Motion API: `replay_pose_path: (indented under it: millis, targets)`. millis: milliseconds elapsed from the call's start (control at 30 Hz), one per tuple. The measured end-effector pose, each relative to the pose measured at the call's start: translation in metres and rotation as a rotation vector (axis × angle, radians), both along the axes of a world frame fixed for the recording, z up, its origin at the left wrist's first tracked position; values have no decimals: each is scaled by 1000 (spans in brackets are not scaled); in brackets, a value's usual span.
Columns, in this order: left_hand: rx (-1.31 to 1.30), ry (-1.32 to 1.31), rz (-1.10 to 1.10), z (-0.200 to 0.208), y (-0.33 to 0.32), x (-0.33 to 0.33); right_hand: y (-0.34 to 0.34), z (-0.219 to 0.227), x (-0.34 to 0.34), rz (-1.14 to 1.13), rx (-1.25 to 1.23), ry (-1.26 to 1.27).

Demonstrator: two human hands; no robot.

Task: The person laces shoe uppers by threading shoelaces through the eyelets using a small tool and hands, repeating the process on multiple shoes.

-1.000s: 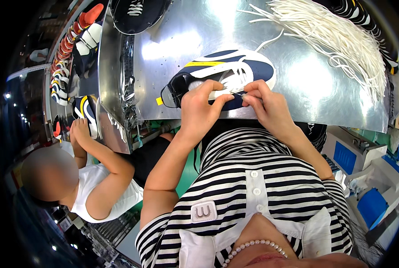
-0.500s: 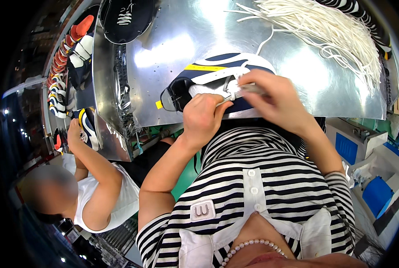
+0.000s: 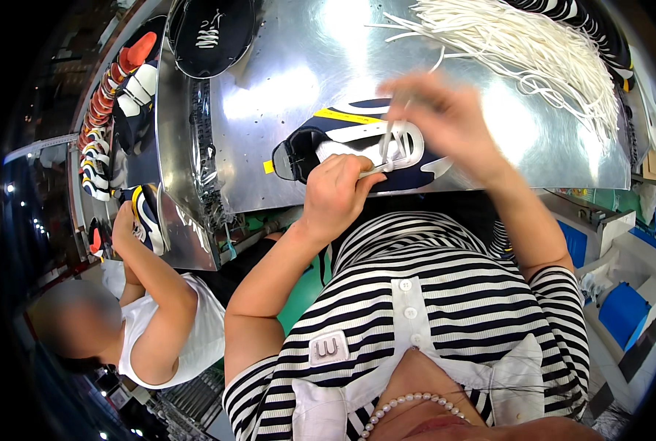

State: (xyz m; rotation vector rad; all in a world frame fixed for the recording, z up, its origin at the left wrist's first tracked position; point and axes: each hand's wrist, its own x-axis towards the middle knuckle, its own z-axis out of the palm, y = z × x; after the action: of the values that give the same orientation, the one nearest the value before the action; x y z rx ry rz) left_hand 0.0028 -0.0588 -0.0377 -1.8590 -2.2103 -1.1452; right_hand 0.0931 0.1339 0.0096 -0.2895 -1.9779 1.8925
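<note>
A navy, white and yellow sneaker (image 3: 351,116) lies on its sole near the table's front edge, heel to the left and toe to the right. My left hand (image 3: 335,189) is closed at the near side of its opening, pinching a white shoelace (image 3: 375,171) beside the eyelets. Above the toe, my right hand (image 3: 445,121) is smeared by motion, its fingers drawn together. A strand of lace stretches from the eyelets up to those fingers. Something greyish and thin also shows in them, too blurred to name.
A heap of white laces (image 3: 519,59) covers the table's far right. At the far left lies a black oval piece with white lacing (image 3: 208,37). To my left, a co-worker (image 3: 166,316) handles another sneaker (image 3: 148,217) beside rows of shoes. The metal table (image 3: 269,110) ends at my waist.
My right hand has lifted up and away from the sneaker, drawing the lace taut. My left hand keeps its pinch. The sneaker's toe area shows more now.
</note>
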Motion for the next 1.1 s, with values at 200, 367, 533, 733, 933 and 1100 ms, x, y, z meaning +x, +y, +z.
replay_pose_path:
  millis: [200,367,533,733,933,1100]
  targets:
    - [-110,-299,48,7,-1,-4,25,-13,-19,119,-108,-51]
    - [-334,-808,325,33,14,-13,3,-30,-28,206,-194,-349]
    - [-134,-577,386,-3,14,-10,2,-40,-43,259,-112,-369]
    - [-80,-587,496,-6,21,-4,-5,-37,-28,147,-57,-255]
    - [-63,-468,541,-4,21,-3,-11,-27,5,25,189,-173]
    - [-65,-501,561,-3,21,1,-10,-29,11,88,507,-201]
